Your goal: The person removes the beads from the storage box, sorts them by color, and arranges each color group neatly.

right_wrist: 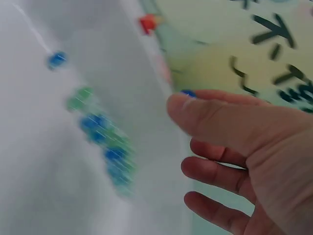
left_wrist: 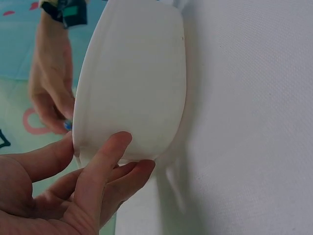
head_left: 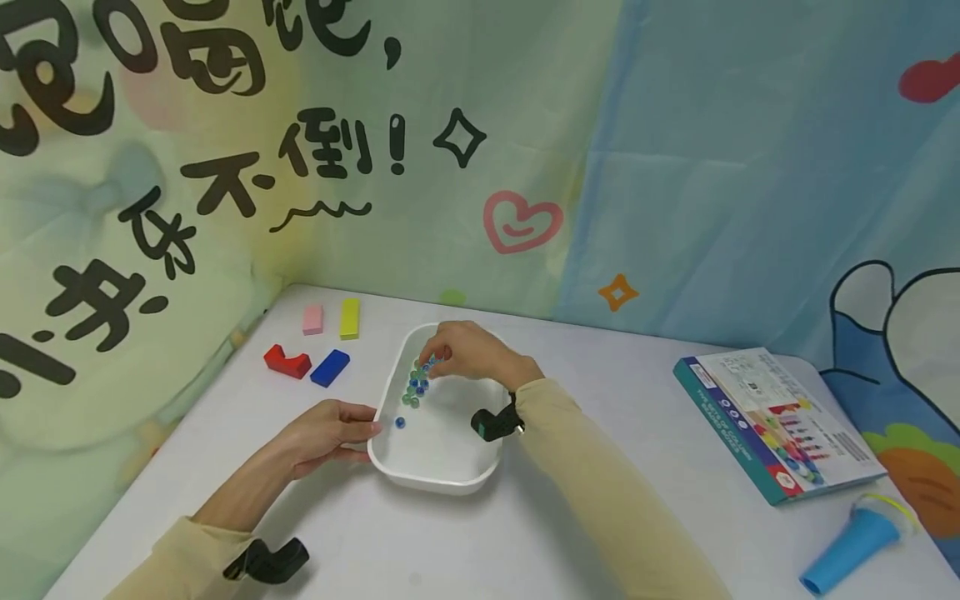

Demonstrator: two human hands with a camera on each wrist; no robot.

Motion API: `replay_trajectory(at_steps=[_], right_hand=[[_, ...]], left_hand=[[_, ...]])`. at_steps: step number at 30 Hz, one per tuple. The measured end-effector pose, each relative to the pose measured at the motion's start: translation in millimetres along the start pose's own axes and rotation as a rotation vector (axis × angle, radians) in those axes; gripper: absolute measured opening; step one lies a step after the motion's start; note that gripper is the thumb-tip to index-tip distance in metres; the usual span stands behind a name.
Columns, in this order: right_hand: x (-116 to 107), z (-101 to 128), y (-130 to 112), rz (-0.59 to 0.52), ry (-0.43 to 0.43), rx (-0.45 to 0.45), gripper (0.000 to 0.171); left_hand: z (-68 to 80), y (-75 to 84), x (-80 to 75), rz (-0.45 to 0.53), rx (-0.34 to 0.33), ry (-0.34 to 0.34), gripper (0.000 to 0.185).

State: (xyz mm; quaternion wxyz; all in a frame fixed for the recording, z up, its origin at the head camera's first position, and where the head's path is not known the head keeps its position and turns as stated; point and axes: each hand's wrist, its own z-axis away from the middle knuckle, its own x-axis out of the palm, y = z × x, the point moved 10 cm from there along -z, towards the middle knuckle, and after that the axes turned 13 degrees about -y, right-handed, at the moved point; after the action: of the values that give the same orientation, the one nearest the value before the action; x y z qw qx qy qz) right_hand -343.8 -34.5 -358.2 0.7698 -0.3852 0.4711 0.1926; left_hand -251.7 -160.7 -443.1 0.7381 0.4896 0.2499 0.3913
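Observation:
A white tray (head_left: 442, 479) is tilted, with blue and green marbles (head_left: 416, 385) gathered along its left side. One blue marble (head_left: 400, 422) lies apart from the others, nearer the front. My left hand (head_left: 333, 437) grips the tray's left edge; in the left wrist view the thumb is at the rim and the fingers are against the underside. Over the far part of the tray, my right hand (head_left: 468, 350) pinches a single blue marble (right_wrist: 188, 92) between thumb and forefinger. Its other fingers (right_wrist: 212, 171) are loosely bent. The marbles in the tray look blurred in the right wrist view.
Left of the tray lie a red curved block (head_left: 287, 362), a blue block (head_left: 330, 367), a pink block (head_left: 312, 320) and a yellow block (head_left: 349, 318). A flat box (head_left: 780, 425) and a blue cone-shaped thing (head_left: 851, 550) are at the right. A printed curtain (head_left: 525, 167) hangs behind the table.

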Motion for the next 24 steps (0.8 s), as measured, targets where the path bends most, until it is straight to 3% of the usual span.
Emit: replay_trajectory(at_steps=[5, 10, 17, 24], right_hand=[[-36, 40, 28, -0.067, 0.086, 0.044, 0.023], [-42, 82, 77, -0.133, 0.141, 0.123, 0.025], [-8, 121, 138, -0.23, 0.194, 0.245, 0.026], [34, 125, 165, -0.285, 0.195, 0.271, 0.021]], left_hand=[[2.7, 0.8, 0.6, -0.009, 0.0, 0.004, 0.053], [3.5, 2.4, 1.7, -0.013, 0.018, -0.017, 0.056], [4.1, 0.4, -2.8, -0.017, 0.011, -0.001, 0.057], [1.7, -1.1, -1.5, -0.02, -0.002, 0.005, 0.052]])
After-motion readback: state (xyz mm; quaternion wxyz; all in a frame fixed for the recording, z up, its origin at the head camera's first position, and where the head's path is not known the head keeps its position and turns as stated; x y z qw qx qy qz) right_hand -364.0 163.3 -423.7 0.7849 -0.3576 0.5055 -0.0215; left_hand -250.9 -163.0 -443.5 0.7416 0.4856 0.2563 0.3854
